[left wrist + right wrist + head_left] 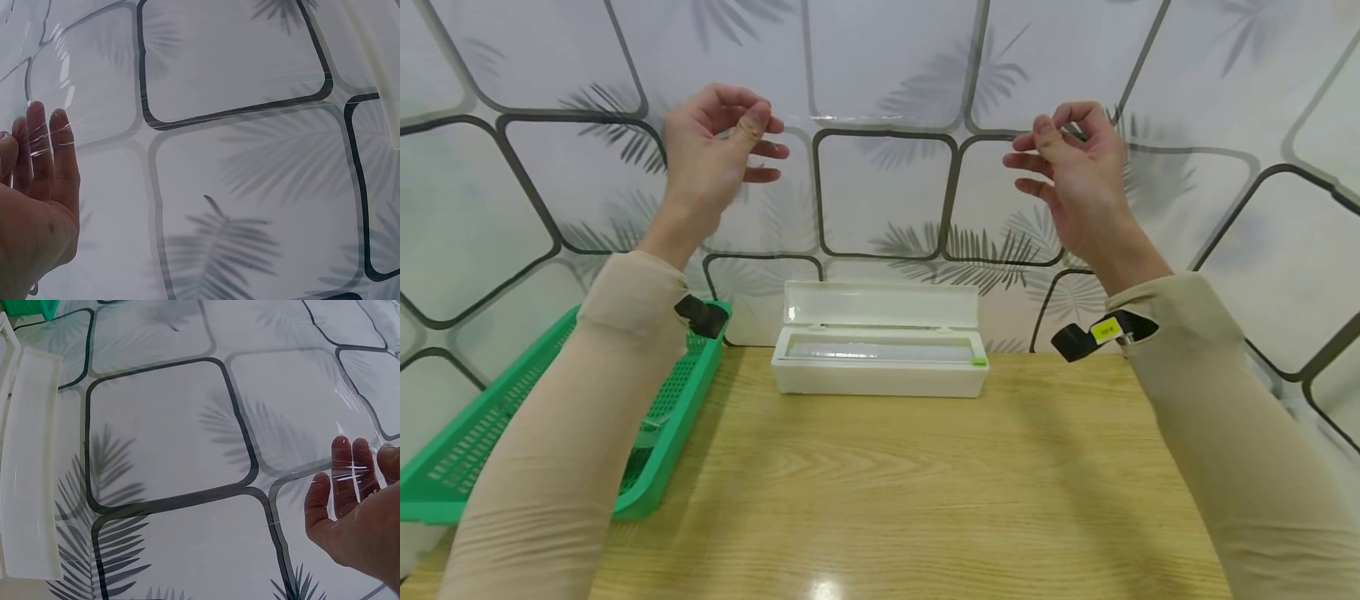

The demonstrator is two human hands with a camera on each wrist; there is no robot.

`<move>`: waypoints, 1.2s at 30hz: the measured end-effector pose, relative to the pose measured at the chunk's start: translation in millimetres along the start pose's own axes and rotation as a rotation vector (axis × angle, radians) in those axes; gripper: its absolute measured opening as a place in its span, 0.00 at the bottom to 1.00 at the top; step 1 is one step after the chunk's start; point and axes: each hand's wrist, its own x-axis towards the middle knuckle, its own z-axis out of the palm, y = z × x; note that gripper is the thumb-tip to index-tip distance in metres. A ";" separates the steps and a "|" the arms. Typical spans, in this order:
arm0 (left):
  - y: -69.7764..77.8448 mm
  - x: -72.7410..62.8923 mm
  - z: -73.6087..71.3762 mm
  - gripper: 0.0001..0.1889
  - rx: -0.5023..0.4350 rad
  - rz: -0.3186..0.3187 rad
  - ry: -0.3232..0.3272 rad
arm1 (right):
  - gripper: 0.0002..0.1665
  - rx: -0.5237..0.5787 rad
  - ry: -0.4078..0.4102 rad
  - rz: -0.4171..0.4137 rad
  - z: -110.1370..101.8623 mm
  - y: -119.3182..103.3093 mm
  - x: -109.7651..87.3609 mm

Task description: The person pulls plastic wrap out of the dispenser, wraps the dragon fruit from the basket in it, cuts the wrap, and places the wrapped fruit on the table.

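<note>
Both hands are raised against the wall, level with each other and well apart. My left hand (709,158) pinches one end of a sheet of clear cling film (65,81) between thumb and forefinger, the other fingers spread loosely behind it. At the opposite end, my right hand (1086,179) pinches the film the same way. The sheet is nearly invisible; glints and fine creases show it beside the fingers in both wrist views. Below, on the table, a white cling film dispenser (880,382) stands with its lid (880,304) up and a film roll (872,350) inside.
A green plastic basket (688,408) sits at the left, partly behind the left sleeve. The wood-grain table (880,483) meets a wall (887,192) covered in leaf-patterned paper. A small green slider (979,362) is at the dispenser's right end.
</note>
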 end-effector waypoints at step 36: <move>24.2 -63.8 0.8 0.08 0.051 0.084 -0.071 | 0.12 -0.071 -0.253 -0.234 -22.4 -9.8 -68.8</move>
